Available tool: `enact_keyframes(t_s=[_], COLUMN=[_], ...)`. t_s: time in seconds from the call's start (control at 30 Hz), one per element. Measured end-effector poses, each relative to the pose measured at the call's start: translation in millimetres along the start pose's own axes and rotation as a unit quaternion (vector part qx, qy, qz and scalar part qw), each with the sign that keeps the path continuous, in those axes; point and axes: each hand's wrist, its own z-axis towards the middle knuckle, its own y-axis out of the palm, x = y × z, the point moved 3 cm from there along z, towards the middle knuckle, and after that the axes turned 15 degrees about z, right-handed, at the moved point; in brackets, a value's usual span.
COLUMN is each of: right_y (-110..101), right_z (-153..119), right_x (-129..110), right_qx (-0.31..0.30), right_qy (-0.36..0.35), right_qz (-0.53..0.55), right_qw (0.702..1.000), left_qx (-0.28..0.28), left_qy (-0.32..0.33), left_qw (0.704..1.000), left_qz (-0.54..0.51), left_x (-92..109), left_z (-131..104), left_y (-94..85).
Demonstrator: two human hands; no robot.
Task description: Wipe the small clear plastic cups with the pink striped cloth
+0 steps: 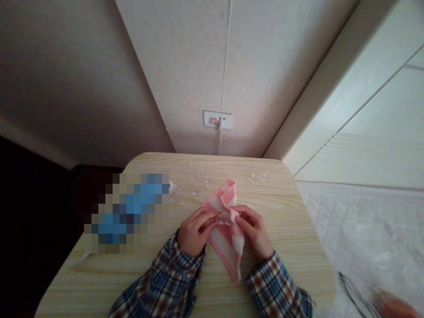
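Observation:
Between my hands, over the middle of the table, is a small clear transparent piece [224,218]. My left hand [196,229] pinches it from the left. A pink and white cloth [236,245] hangs folded behind and below the piece, one corner pointing up. My right hand [255,229] pinches the cloth against the right end of the clear piece. Several clear pieces [197,194] lie beyond my left hand, and a smaller group of clear pieces [260,177] lies toward the far right of the table.
The light wooden table [285,265] has a pixelated blue object [142,198] at its left. Behind it, a wall socket [217,120] holds a plug with a white cable. A white quilted surface [374,229] with a dark cable lies to the right.

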Motion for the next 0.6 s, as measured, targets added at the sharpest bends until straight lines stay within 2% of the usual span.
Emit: enact_keyframes(t_s=[0.27,0.43,0.6], right_y=[-2.5,-5.7,-5.8], right_z=[0.1,0.1,0.3], right_x=[2.4,6.5,7.3], right_qx=[0.007,0.006,0.003], right_qy=[-0.006,-0.007,0.0], right_qz=[0.025,0.024,0.035], right_qw=[1.0,1.0,0.999], left_qx=[0.029,0.026,0.031], left_qy=[0.007,-0.019,-0.003], left_qw=[1.0,0.999,0.999], left_qz=[0.004,0.031,0.03], left_x=[2.0,-1.8,0.0], left_z=[0.4,-1.5,-0.8], left_y=[-5.4,-5.3,-5.5])
